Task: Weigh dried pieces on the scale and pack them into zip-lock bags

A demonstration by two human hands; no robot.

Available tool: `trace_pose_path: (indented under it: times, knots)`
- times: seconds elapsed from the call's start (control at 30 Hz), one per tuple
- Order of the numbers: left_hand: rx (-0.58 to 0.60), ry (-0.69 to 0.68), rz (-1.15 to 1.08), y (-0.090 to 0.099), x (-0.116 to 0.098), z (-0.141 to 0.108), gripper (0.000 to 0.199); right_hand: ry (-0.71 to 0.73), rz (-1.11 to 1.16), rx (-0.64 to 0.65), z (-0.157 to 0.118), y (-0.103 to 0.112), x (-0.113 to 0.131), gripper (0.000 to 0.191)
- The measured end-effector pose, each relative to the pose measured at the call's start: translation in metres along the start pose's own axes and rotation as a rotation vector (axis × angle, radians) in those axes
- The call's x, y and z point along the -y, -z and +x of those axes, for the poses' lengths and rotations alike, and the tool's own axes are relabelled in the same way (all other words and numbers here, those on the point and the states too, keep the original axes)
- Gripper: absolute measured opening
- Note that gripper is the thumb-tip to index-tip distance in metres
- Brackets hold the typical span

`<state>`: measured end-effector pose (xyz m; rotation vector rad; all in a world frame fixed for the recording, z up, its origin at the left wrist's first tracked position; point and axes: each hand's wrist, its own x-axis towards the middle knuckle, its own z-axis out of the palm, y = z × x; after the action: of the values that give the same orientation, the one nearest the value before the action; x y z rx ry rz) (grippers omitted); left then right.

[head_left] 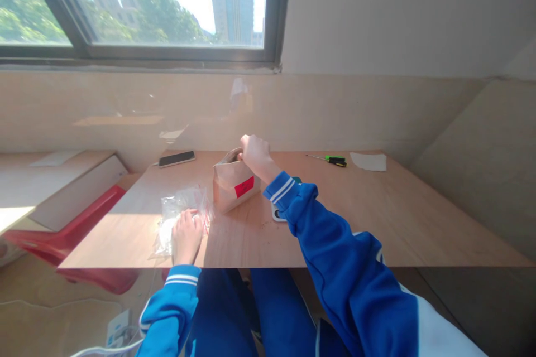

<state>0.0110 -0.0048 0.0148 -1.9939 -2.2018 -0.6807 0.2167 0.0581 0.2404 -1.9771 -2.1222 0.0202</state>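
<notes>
A brown paper bag [226,188] with a red label [244,186] stands upright on the table, its top unfolded. At its mouth is my right hand [256,153], fingers curled down over the opening. The fingertips are hidden, so what they pinch cannot be seen. My left hand [186,235] lies flat with fingers stretched on clear plastic bags [170,209] with red edges, left of the paper bag. Beneath my right forearm, a white object with a dark round spot [277,214] shows only in part. Brown crumbs [268,225] are scattered near it.
A phone [177,159] lies at the table's back left. Toward the back right are screwdrivers with green and black handles [335,160] and a piece of white paper [368,162]. A red chair [79,223] is at the left; the wall borders the table's far edge.
</notes>
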Motion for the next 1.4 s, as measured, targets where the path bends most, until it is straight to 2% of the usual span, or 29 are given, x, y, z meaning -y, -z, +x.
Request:
trace_pose_path:
  times: [0.17,0.33,0.43,0.6,0.7,0.8,0.87,0.93,1.03,1.07,1.13,1.23,1.3,1.4]
  knots:
    - [0.012,0.013,-0.014,0.001,0.0,0.001,0.028,-0.019,0.077,-0.025,0.0,-0.001,-0.006,0.022]
    - [0.026,0.02,-0.026,0.002,0.0,0.001,0.028,-0.103,0.054,0.076,0.009,0.0,0.003,0.029]
    - [0.03,0.018,-0.032,0.002,0.0,0.0,0.027,-0.128,0.057,0.025,0.01,-0.002,0.009,0.017]
    - [0.022,0.01,-0.035,0.003,0.0,-0.001,0.027,-0.094,0.116,-0.049,0.003,-0.005,0.005,0.019]
    - [0.019,0.008,-0.034,0.003,0.0,-0.001,0.026,-0.076,0.277,-0.099,0.002,-0.006,-0.005,0.018]
    - [0.021,0.007,-0.033,0.003,0.0,-0.001,0.026,0.043,0.573,-0.136,0.001,-0.002,-0.018,0.018]
    - [0.023,0.004,-0.033,0.003,0.0,-0.001,0.026,0.137,0.733,-0.23,-0.003,0.003,-0.032,0.025]
    - [0.026,0.002,-0.034,0.002,0.001,-0.001,0.026,0.167,0.767,-0.397,-0.011,0.009,-0.05,0.031]
    - [0.029,0.005,-0.034,0.002,0.0,-0.001,0.026,0.115,0.555,-0.637,-0.025,0.008,-0.087,0.032]
    - [0.03,0.008,-0.034,0.002,0.0,-0.001,0.026,0.089,0.442,-0.673,-0.029,0.004,-0.1,0.031]
    - [0.035,0.013,-0.035,0.003,-0.002,-0.001,0.026,0.033,0.199,-0.652,-0.036,-0.013,-0.125,0.031]
    - [0.04,0.017,-0.04,0.006,-0.003,-0.001,0.027,-0.027,-0.072,-0.427,-0.044,-0.054,-0.151,0.033]
    - [0.04,0.016,-0.046,0.006,-0.003,-0.001,0.028,-0.021,-0.124,-0.253,-0.049,-0.085,-0.16,0.032]
    - [0.026,0.014,-0.058,0.004,-0.002,-0.001,0.029,0.031,-0.105,-0.149,-0.058,-0.119,-0.165,0.026]
